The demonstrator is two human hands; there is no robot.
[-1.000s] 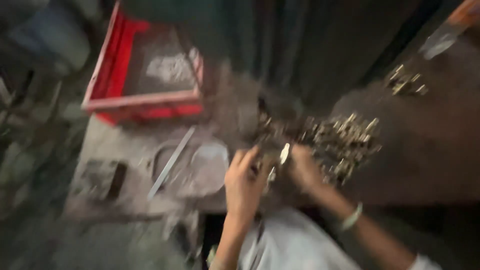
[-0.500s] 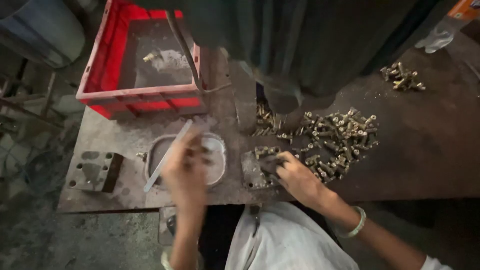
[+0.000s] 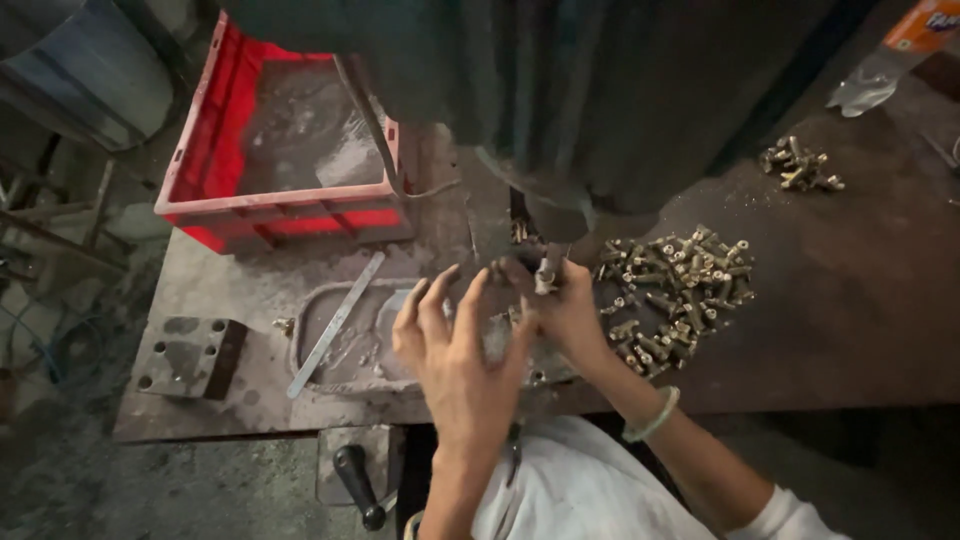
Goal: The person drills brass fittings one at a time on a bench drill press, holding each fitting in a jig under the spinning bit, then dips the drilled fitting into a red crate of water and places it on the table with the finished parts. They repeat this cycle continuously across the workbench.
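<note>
My right hand (image 3: 565,305) pinches a small brass fitting (image 3: 545,277) and holds it upright under the spindle of a dark machine (image 3: 560,110). Its wrist wears a pale bangle. My left hand (image 3: 455,345) hovers just to the left, fingers spread, palm down, holding nothing, above the edge of a shallow metal tray (image 3: 345,350). A heap of brass fittings (image 3: 680,290) lies on the dusty metal table (image 3: 850,300) to the right of my right hand.
A red plastic crate (image 3: 285,205) with grey dust stands at the back left. A flat metal strip (image 3: 335,322) lies across the tray. A drilled steel block (image 3: 190,355) sits at the left edge. A second small pile of fittings (image 3: 800,168) lies far right. A black lever handle (image 3: 358,485) is below.
My left hand has come back from over the tray toward the machine and spread its fingers. My right hand has lifted from the pile to the spindle with a fitting.
</note>
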